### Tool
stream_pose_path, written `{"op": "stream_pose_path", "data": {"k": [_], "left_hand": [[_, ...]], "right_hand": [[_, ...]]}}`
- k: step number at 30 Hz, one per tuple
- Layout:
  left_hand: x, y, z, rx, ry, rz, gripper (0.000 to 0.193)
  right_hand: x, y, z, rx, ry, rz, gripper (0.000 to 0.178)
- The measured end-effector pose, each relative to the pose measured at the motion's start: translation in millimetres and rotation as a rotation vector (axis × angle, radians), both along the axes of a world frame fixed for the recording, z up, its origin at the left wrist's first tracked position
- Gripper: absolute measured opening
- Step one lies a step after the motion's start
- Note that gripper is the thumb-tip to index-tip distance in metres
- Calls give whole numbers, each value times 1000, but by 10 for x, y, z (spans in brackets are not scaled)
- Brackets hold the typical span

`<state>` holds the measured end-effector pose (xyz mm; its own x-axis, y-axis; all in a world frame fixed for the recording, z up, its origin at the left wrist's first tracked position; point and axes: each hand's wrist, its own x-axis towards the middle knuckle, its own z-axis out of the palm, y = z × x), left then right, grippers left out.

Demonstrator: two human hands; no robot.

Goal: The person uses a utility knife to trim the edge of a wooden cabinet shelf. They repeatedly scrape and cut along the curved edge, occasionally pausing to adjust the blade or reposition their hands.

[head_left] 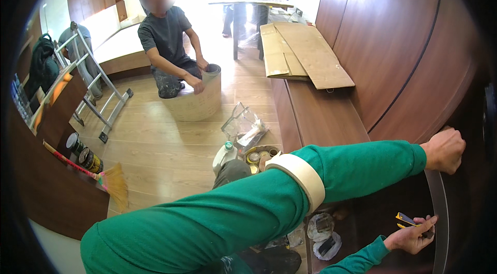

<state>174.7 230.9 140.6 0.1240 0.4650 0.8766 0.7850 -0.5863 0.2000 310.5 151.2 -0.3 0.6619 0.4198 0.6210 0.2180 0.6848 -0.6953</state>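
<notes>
My left arm, in a green sleeve, stretches across to the right, a roll of masking tape [305, 178] worn round it like a bangle. At its end my left hand [444, 150] is closed in a fist against the dark panel, above a long grey strip [441, 206]. What its fingers hold, if anything, is hidden. Lower down, my right hand [412, 236] is closed round a yellow and black utility knife [408, 220], its fingertips touching the strip's edge.
A person [171, 41] kneels by a rolled sheet [194, 100]. Flattened cardboard [310, 56] lies on the wooden ledge [331, 124]. Nearby are a white jug [224, 156], cans [261, 154] and plastic bags [323, 238]. A stepladder [106, 98] and broom [114, 183] stand left.
</notes>
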Motion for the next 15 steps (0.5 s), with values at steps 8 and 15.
{"op": "stream_pose_path", "data": {"k": [8, 15], "left_hand": [[34, 50, -6, 28, 14, 11, 16], [52, 98, -29, 18, 4, 19, 14]], "right_hand": [[-69, -28, 55, 6, 83, 60, 36], [-97, -90, 112, -8, 139, 98, 35]]}}
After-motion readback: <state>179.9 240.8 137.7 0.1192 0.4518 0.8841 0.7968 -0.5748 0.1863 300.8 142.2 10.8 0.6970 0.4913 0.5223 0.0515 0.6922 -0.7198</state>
